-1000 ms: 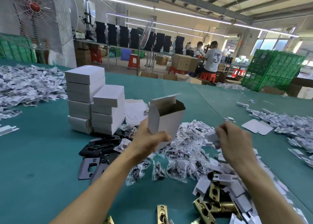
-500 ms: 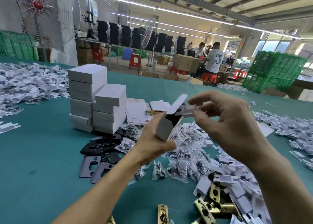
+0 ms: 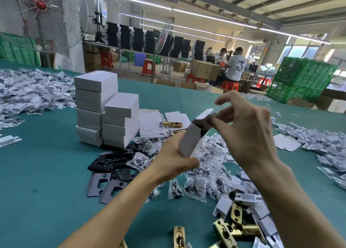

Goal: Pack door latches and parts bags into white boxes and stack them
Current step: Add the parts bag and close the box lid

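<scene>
Two hands busy: your L hand (image 3: 174,165) is gripping the white box (image 3: 192,137), R hand (image 3: 249,135) pinching its mouth edge. Squeezing harder, you're risking creasing the flap (image 3: 206,113).

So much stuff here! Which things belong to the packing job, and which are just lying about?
Job: open white box in left hand, right hand pinching its top; brass latches; parts bags; stacked boxes.
Lying about: fan; green crates; red stool.

Left hand (image 3: 172,163) grips box (image 3: 189,141); right hand (image 3: 249,135) seemingly too.
</scene>
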The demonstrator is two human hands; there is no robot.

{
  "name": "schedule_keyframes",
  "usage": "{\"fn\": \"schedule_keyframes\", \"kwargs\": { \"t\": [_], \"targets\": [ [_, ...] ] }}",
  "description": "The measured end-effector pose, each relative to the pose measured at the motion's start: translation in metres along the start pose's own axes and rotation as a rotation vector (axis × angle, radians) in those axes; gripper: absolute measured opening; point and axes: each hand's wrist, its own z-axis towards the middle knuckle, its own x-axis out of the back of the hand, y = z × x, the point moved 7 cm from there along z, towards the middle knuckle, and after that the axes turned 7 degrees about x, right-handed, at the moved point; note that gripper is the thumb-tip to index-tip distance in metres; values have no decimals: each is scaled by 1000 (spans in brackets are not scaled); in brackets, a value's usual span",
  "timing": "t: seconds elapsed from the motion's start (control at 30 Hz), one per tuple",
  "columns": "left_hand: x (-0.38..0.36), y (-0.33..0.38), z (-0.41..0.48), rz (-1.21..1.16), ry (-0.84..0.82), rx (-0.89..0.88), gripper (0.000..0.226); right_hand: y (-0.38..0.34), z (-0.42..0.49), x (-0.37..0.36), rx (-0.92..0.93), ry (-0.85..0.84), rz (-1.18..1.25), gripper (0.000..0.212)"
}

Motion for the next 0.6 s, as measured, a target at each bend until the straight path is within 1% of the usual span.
{"fn": "schedule_keyframes", "kwargs": {
  "t": [0.1,0.27,0.37,0.43,0.47,0.5,0.6],
  "targets": [
    [0,-2,1,37,15,4,51,6,-1,-6,-34,-42,-40,44],
    [1,-5,1,81,43,-5,49,18,1,-28,-138,-246,47,54],
    [0,-4,1,76,62,-5,55,19,-4,-37,-173,-335,113,70],
    [2,-4,2,35,77,-2,62,19,-9,-42,-166,-372,145,73],
    [4,-4,2,10,93,5,64,20,-9,-41,-142,-341,136,70],
    [7,-6,2,-9,113,17,66,20,-9,-37,-107,-273,118,66],
    [17,-6,3,-18,189,47,61,21,-10,-24,-33,-24,62,52]
  ]
}}
